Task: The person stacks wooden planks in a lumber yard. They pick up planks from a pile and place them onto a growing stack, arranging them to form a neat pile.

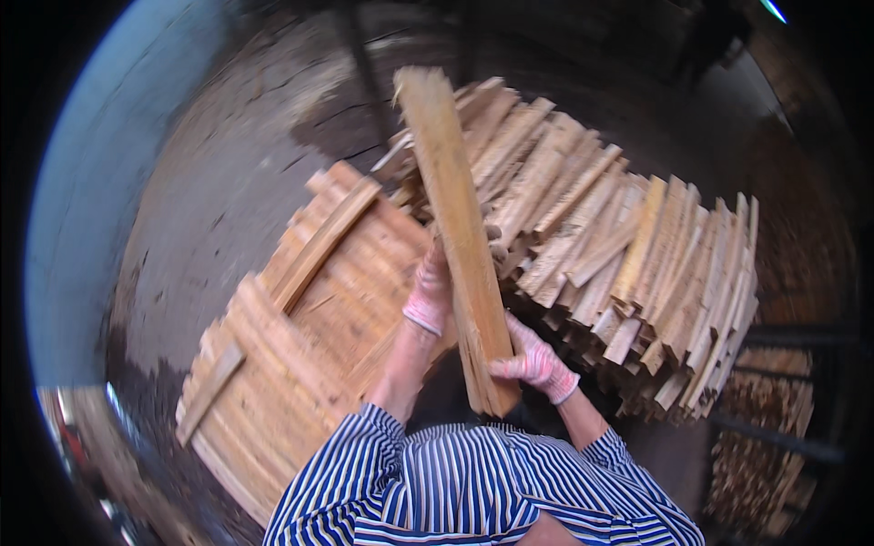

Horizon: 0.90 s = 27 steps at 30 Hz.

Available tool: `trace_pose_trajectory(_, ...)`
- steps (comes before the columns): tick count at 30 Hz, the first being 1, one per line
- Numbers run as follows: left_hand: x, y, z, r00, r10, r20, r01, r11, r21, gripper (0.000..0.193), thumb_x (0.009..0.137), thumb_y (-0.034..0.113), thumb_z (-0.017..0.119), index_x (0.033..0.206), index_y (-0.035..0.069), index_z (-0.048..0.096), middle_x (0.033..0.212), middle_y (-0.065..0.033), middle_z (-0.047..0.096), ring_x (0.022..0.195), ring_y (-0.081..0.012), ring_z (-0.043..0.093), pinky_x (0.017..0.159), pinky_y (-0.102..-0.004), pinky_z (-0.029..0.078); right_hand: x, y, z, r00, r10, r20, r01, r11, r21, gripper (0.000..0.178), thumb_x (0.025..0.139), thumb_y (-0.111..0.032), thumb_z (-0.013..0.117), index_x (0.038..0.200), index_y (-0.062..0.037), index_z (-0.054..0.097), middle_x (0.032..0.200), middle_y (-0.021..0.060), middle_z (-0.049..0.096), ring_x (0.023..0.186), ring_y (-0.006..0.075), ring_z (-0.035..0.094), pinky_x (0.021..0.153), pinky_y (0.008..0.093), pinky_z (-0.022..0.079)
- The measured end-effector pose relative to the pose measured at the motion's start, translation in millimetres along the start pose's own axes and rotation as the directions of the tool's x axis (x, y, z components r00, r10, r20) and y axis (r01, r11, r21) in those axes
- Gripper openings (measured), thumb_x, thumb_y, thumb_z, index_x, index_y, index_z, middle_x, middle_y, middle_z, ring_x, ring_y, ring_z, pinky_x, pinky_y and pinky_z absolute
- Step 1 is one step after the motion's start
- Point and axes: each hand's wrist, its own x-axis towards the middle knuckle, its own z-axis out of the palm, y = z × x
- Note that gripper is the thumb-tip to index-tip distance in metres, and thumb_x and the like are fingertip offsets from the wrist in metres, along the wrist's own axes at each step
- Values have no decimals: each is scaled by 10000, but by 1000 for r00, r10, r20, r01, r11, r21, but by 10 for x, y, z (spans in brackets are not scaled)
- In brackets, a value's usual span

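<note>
A long, rough wooden board [460, 218] with a splintered far end stands out in front of me, gripped in both gloved hands. My left hand [431, 289] is closed on its left edge about midway along; the fingers are partly hidden behind the wood. Lower down, my right hand [537, 360] clasps the right edge near the close end, thumb lying across the face. Left of the board lies a stack of flat planks [300, 364], with a crosswise batten [326, 244] on top. To the right rises a big heap of narrow wooden slats [592, 227].
A pale blue wall [118, 146] curves along the left. Grey, cracked floor [228, 164] stretches beyond the plank stack. Another pile of wood [760, 446] sits at the lower right beside dark metal bars [774, 439]. A dark, blurred figure [715, 41] appears at the far right.
</note>
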Motion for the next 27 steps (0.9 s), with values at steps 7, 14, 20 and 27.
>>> trace_pose_trajectory(7, -975, 1720, 576, 942, 270, -198, -7, 607, 795, 811, 766, 186, 843, 1442, 33, 422, 1085, -26, 657, 936, -129, 637, 845, -282, 553, 1399, -814, 1281, 953, -296, 70, 291, 954, 68, 859, 753, -67, 850, 1461, -61, 364, 1291, 107, 577, 1164, 200, 577, 1006, 365, 504)
trace_pose_trajectory(14, -1122, 1990, -774, 893, 417, -171, -239, 759, 606, 595, 849, 132, 796, 1371, 44, 526, 1272, -94, 648, 1152, -178, 623, 952, -319, 546, 2895, 148, 1663, 878, -96, 469, -123, 902, 414, 900, 765, -235, 869, 1463, -71, 326, 1350, 142, 503, 1212, 242, 539, 1049, 366, 484)
trace_pose_trajectory(20, -1967, 2233, -1134, 780, 598, -183, -525, 785, 328, 496, 921, 245, 720, 1369, 89, 572, 1337, -98, 616, 1213, -222, 600, 1037, -386, 521, 2066, -839, 2553, 826, -231, 515, 553, 512, -657, 1415, 680, -576, 856, 1578, -54, -105, 1574, 285, 289, 1432, 362, 373, 1145, 389, 376)
trace_pose_trajectory(27, -2961, 2081, -1200, 639, 480, -602, -550, 831, 79, 688, 818, 478, 791, 1196, -54, 573, 1088, -264, 672, 873, -340, 710, 675, -468, 659, 1678, 296, 2674, 942, -104, 318, 288, 738, -610, 920, 846, -500, 723, 1575, -150, 284, 1425, 265, 498, 1325, 374, 504, 1095, 408, 417)
